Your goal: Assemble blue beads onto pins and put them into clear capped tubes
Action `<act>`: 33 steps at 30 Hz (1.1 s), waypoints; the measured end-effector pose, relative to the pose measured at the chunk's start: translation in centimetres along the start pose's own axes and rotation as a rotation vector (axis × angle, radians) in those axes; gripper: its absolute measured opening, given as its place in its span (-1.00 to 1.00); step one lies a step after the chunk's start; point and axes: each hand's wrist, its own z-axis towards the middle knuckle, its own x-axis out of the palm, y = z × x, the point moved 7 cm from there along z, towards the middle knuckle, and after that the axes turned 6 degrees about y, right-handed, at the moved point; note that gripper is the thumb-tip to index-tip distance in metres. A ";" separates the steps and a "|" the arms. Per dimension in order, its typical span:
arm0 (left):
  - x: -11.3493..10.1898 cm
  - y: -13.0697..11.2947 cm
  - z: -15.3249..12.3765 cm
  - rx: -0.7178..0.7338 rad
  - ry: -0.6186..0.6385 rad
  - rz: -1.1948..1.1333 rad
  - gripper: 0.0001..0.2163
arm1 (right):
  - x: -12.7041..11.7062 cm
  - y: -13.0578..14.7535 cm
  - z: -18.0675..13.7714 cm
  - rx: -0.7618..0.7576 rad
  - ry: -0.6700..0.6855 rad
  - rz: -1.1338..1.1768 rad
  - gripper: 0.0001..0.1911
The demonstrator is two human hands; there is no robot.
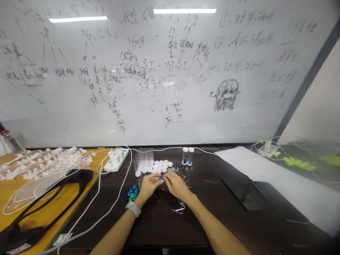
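Observation:
My left hand [149,185] is closed in a pinch on a small blue round piece [161,177]. From the other side, the fingertips of my right hand [175,184] press together on the same piece, partly hiding it. Left of my left hand lies a cluster of blue and green round pieces [132,193]. Beyond my hands are several white caps [160,165], upright clear tubes [145,156] and a heap of small black parts [178,165]. Thin bent metal rods [181,208], like hex keys, lie under and beside my right forearm.
Two white-capped tubes [188,156] stand at the back. Two dark flat devices [241,194] lie to the right, near a white sheet [255,170]. On the left are a white power strip [117,161], loose cables [117,203] and bagged white parts [53,163]. A whiteboard [170,124] rises behind.

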 end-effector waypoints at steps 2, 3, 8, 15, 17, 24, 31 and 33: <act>-0.1 0.0 0.0 -0.002 -0.003 0.001 -0.69 | -0.1 0.1 0.0 -0.021 0.005 0.056 -0.79; -0.1 0.0 -0.1 -0.005 -0.004 0.002 -0.68 | -0.1 0.0 0.1 -0.020 0.002 0.076 -0.79; -0.1 -0.5 -0.2 -0.021 -0.024 0.001 -0.66 | -0.2 -1.0 0.1 0.059 -0.033 0.095 -0.86; 0.2 -0.6 -0.2 -0.022 -0.010 -0.021 -0.67 | -0.5 -0.5 0.0 0.032 -0.070 -0.021 -0.82; 0.2 -0.4 -0.1 -0.018 -0.008 -0.016 -0.67 | -0.4 -0.4 0.1 0.029 -0.058 -0.037 -0.81; -0.1 -0.3 -0.1 -0.010 -0.019 -0.010 -0.67 | -0.2 -0.2 0.0 -0.017 -0.045 0.027 -0.84; -0.2 0.2 0.1 -0.013 -0.022 -0.022 -0.67 | -0.3 -0.8 0.0 0.018 -0.070 0.044 -0.86; -0.2 0.3 0.1 -0.012 -0.017 -0.017 -0.67 | -0.5 -0.5 0.1 -0.001 -0.075 0.014 -0.85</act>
